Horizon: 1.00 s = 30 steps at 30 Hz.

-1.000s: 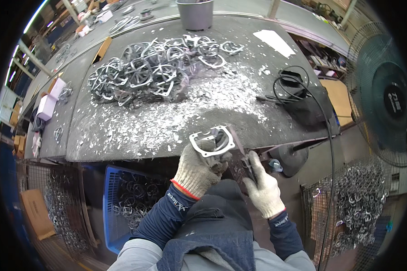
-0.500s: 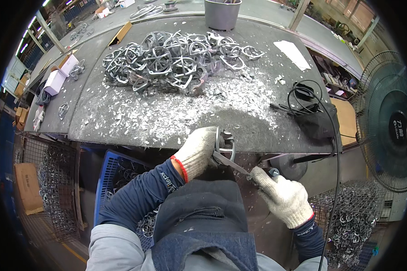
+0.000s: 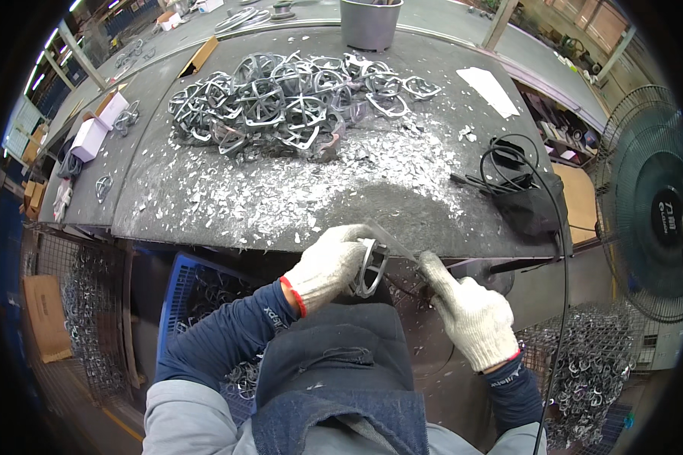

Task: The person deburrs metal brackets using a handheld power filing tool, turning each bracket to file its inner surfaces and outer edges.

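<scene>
My left hand (image 3: pixel 328 263), in a white knitted glove, grips a small grey metal frame (image 3: pixel 367 288) just off the table's near edge. In my right hand (image 3: pixel 474 318), also gloved, is a flat file (image 3: pixel 391 240); my index finger lies stretched along it and the glove hides its handle. The file slants up to the left, its far end beside the left hand's fingers at the top of the frame. Whether it touches the metal, I cannot tell. Farther back, a pile of similar metal frames (image 3: pixel 281 102) lies on the dark table (image 3: pixel 243 45).
Shiny metal scraps (image 3: pixel 281 193) litter the tabletop. A grey bucket (image 3: pixel 370 26) stands at the back. To the right are a black cable (image 3: pixel 501 178) and a large fan (image 3: pixel 653 205). Below the table's left side sits a blue crate (image 3: pixel 176 296) with more frames.
The file has swung from below the frame's right side up to its top. My right hand has risen slightly, and the frame has turned and lowered in my left hand.
</scene>
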### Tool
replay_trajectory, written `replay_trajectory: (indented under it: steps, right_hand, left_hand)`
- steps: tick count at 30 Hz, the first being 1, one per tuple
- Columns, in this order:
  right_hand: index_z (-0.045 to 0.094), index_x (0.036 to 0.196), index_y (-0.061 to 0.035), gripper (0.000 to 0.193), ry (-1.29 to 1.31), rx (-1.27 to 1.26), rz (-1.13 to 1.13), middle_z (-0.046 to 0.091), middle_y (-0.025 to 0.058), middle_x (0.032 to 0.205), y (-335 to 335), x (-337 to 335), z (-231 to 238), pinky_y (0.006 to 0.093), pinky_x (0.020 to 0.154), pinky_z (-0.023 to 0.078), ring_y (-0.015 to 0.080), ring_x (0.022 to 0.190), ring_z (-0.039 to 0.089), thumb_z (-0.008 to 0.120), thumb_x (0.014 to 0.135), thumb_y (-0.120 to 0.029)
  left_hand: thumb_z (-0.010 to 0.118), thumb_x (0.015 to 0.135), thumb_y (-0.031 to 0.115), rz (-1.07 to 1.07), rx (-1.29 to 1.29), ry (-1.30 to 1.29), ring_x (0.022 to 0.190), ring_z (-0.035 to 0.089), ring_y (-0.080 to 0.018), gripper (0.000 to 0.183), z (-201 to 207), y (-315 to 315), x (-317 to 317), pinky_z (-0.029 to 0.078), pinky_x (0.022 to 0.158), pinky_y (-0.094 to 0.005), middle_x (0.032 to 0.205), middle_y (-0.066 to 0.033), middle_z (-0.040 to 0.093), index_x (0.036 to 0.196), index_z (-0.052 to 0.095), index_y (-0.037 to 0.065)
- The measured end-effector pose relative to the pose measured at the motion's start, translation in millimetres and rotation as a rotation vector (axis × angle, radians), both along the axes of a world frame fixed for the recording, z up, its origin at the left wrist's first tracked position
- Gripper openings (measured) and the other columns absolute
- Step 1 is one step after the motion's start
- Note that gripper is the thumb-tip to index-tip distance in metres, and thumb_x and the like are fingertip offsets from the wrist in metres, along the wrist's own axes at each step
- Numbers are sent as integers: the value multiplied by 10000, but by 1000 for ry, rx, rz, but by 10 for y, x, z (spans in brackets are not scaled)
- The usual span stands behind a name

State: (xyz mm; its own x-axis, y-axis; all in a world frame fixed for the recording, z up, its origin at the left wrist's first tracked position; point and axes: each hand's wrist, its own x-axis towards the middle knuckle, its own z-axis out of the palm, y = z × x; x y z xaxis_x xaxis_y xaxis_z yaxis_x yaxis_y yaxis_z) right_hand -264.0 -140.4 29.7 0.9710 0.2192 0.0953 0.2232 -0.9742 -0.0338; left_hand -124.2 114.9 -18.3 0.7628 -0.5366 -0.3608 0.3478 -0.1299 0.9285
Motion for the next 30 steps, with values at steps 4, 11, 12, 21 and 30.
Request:
replay_trajectory:
  steps: [4, 11, 12, 21, 30]
  right_hand:
    - [543, 1727, -261, 834, 5, 479, -96, 742, 124, 840, 109, -192, -259, 466, 684, 650, 342, 737, 782, 863, 956, -240]
    - [534, 1714, -109, 810, 348, 693, -192, 812, 229, 1350, 391, -325, -166, 424, 1025, 653, 396, 1237, 808, 840, 964, -99]
    - [524, 1722, -110, 818, 338, 711, -189, 809, 235, 1352, 389, -326, -178, 426, 1029, 650, 402, 1234, 808, 840, 968, -97]
    - [476, 1749, -85, 849, 373, 881, -184, 766, 239, 1472, 402, -341, -150, 402, 1110, 612, 391, 1351, 766, 829, 977, -81]
    - [479, 1750, -97, 847, 366, 946, -193, 761, 244, 1477, 370, -300, -198, 405, 1114, 613, 383, 1352, 767, 823, 976, -69]
  left_hand:
    - [555, 1076, 52, 85, 78, -69, 888, 716, -112, 391, 254, -36, 45, 593, 797, -289, 1084, -99, 773, 1422, 725, -14]
    - [683, 1116, 176, 111, 130, -394, 1025, 717, -154, 314, 134, -21, 67, 590, 954, -337, 1150, -78, 795, 1359, 773, 0]
    - [698, 1108, 164, 126, 94, -316, 989, 716, -127, 316, 157, -26, 58, 590, 904, -310, 1145, -72, 793, 1372, 770, 5]
    - [578, 1034, 15, 179, -49, -271, 926, 703, -100, 409, 78, 3, 40, 583, 830, -287, 1101, -62, 795, 1401, 757, 12]
    - [725, 1111, 141, 130, -91, -292, 1028, 748, -117, 348, 161, 20, -15, 619, 920, -285, 1176, -74, 820, 1408, 759, -37]
